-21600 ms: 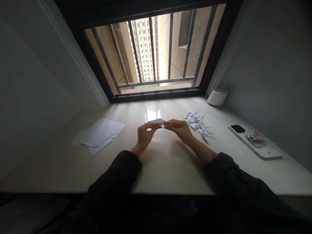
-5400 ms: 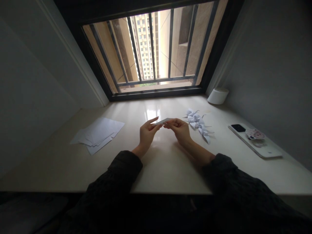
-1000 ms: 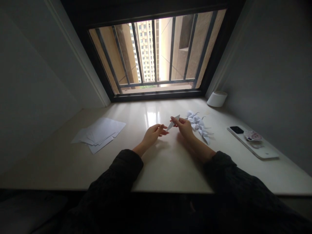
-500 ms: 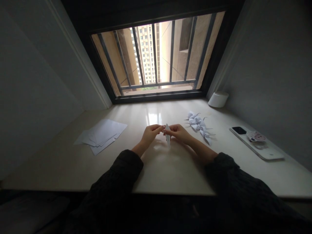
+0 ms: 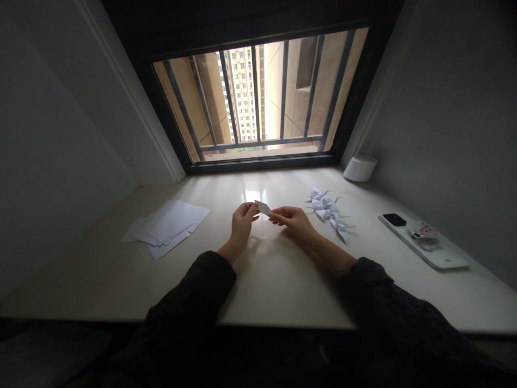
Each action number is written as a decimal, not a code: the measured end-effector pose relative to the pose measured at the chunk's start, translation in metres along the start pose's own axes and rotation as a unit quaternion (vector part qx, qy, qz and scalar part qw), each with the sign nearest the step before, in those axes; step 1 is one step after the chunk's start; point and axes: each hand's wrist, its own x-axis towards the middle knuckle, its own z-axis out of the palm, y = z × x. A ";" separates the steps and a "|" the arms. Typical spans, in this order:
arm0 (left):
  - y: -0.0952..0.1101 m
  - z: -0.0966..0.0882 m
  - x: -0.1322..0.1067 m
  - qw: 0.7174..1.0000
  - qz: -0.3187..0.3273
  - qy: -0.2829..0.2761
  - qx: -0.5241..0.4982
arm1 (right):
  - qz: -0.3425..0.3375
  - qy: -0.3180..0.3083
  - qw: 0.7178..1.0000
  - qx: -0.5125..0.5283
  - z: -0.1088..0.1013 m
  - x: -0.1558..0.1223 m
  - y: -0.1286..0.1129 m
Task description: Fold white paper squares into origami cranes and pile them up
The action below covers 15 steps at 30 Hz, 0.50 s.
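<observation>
A small folded piece of white paper (image 5: 264, 208) is held up between my two hands, tilted down to the right. My left hand (image 5: 242, 218) pinches its upper left end. The fingers of my right hand (image 5: 294, 220) are closed on its lower right end. To the right of my hands, several folded paper cranes (image 5: 329, 211) lie bunched on the white sill. Farther left is a loose, overlapping pile of white paper sheets (image 5: 172, 222).
A phone (image 5: 426, 242) with a round grip on its back lies at the right. A white cylindrical object (image 5: 360, 168) stands in the back right corner. Behind the sill (image 5: 278, 291) is a dark-framed window (image 5: 258, 166) with bars outside.
The folded paper has turned from nearly upright to a slant, its broad face now showing. My left hand has shifted slightly left, and the hands are a little farther apart.
</observation>
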 end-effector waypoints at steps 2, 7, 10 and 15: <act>-0.001 0.001 -0.001 1.000 0.008 -0.009 -0.001 | 0.013 0.012 1.000 -0.008 -0.003 0.002 0.002; -0.002 0.003 -0.003 0.997 0.008 -0.073 0.026 | 0.009 0.024 1.000 -0.006 -0.004 0.003 0.002; -0.003 0.003 -0.005 0.994 0.008 -0.099 0.054 | -0.001 0.023 0.999 -0.022 -0.003 0.001 0.000; 0.000 0.005 -0.008 0.996 0.003 -0.066 0.063 | -0.088 0.079 0.986 -0.115 -0.001 -0.004 -0.002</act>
